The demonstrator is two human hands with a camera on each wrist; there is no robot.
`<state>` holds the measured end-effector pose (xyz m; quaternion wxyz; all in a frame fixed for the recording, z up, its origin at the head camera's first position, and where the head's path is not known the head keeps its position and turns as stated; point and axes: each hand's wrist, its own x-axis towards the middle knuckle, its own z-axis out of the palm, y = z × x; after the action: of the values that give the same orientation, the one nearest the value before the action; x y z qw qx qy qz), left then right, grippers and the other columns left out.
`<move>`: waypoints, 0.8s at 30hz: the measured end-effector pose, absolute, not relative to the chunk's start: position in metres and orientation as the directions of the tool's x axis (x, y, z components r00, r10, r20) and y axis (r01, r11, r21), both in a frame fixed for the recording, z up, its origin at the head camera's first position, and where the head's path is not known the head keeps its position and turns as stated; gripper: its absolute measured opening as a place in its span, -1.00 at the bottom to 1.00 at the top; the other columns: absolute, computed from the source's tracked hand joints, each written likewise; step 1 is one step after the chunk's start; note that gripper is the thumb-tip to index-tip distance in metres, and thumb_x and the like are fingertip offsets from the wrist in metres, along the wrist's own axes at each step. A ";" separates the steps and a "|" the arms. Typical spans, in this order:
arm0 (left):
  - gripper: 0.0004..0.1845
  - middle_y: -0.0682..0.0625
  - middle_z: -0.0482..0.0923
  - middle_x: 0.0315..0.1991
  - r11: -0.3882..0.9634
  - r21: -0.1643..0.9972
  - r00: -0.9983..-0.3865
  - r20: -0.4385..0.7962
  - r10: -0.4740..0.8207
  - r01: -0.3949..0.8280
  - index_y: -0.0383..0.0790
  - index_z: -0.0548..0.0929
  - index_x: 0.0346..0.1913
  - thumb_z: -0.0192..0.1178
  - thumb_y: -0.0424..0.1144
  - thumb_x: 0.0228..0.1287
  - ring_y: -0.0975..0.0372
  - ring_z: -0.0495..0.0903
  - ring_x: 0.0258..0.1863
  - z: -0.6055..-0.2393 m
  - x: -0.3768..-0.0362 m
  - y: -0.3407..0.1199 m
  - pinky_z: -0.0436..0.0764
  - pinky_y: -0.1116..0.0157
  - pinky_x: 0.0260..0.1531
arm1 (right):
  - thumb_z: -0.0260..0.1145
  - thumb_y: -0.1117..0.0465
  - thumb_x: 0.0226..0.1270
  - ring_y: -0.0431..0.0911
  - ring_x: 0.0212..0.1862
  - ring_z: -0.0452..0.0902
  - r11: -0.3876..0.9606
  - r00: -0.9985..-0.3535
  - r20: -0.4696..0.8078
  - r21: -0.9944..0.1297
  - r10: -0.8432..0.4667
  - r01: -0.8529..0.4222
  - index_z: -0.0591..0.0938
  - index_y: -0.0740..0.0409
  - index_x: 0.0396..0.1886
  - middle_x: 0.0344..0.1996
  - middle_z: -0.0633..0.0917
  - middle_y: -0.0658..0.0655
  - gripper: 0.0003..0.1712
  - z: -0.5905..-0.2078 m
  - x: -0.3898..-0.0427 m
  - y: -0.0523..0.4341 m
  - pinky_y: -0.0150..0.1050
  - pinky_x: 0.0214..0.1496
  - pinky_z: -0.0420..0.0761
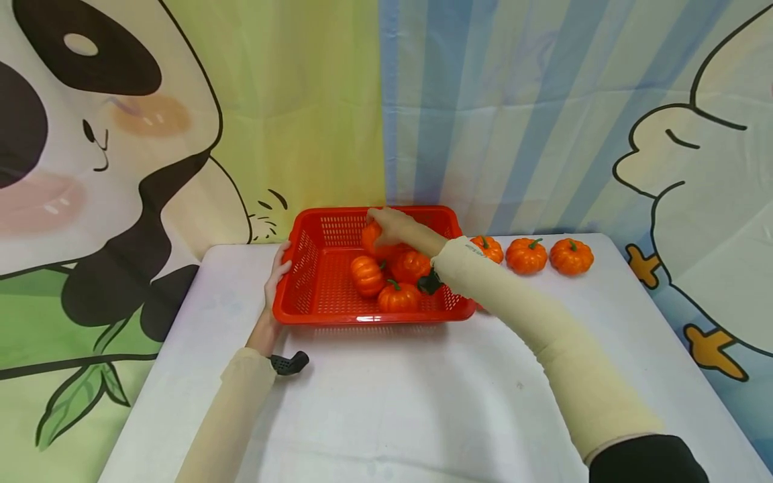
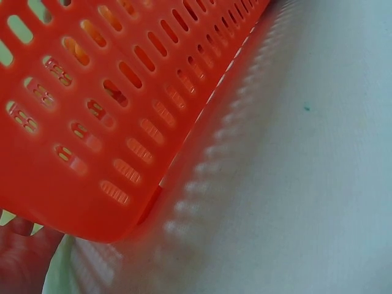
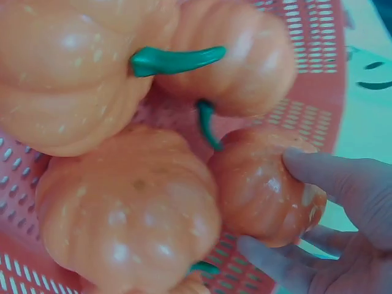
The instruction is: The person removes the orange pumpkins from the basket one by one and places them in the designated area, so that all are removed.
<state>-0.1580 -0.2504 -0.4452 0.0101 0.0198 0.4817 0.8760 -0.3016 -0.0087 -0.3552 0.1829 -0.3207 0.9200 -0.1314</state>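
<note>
A red plastic basket (image 1: 329, 318) with slotted walls stands on the table and contains several small orange pumpkins with green stems. My left hand (image 1: 274, 278) holds the basket's left side near the rim; in the left wrist view only part of this hand (image 2: 24, 251) shows, at the basket's corner. Inside the basket, my right hand (image 1: 392, 225) grips an orange pumpkin (image 1: 371, 235) near the back wall. The right wrist view shows thumb and fingers around that pumpkin (image 3: 263, 190), with other pumpkins (image 3: 128, 208) close beside it.
Three more pumpkins (image 1: 526, 256) stand in a row on the white table (image 1: 374, 402), right of the basket, partly behind the right forearm. Something red or orange peeks out by the basket's right front corner. A printed curtain (image 1: 338, 100) hangs behind the table.
</note>
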 end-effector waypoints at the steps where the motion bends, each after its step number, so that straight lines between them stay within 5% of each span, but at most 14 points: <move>1: -0.42 -0.02 -0.15 0.53 -0.538 0.843 -0.999 0.022 0.036 -0.001 0.11 -0.17 0.54 -0.48 -0.26 0.52 0.19 0.24 0.20 -0.446 -0.158 -0.250 0.54 0.41 0.01 | 0.35 0.21 0.26 0.07 0.22 0.43 0.756 -0.730 -0.237 -0.357 -0.642 -0.549 0.39 0.11 0.23 0.22 0.47 0.16 -0.44 -0.351 -0.299 -0.006 -0.07 0.20 0.50; 12: -0.43 -0.02 -0.12 0.52 -0.558 0.830 -0.998 0.047 0.045 0.015 0.10 -0.15 0.53 -0.47 -0.27 0.52 0.17 0.24 0.21 -0.449 -0.160 -0.251 0.56 0.40 0.01 | 0.42 0.15 0.21 0.12 0.20 0.45 0.658 -0.712 0.017 -0.369 -0.702 -0.657 0.45 0.11 0.22 0.17 0.52 0.19 -0.41 -0.317 -0.267 0.038 0.01 0.25 0.47; 24: -0.44 0.00 -0.09 0.50 -0.566 0.824 -0.998 0.048 0.048 0.013 0.10 -0.14 0.53 -0.48 -0.27 0.53 0.18 0.25 0.20 -0.449 -0.160 -0.253 0.56 0.41 0.00 | 0.42 0.15 0.20 0.13 0.25 0.39 0.657 -0.752 0.076 -0.435 -0.655 -0.616 0.40 0.21 0.35 0.21 0.49 0.24 -0.27 -0.304 -0.226 0.104 0.05 0.32 0.43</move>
<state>-0.1600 -0.2529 -0.4486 0.0100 0.0326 0.4657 0.8843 -0.2260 0.1040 -0.3038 0.0438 -0.3495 0.9091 -0.2225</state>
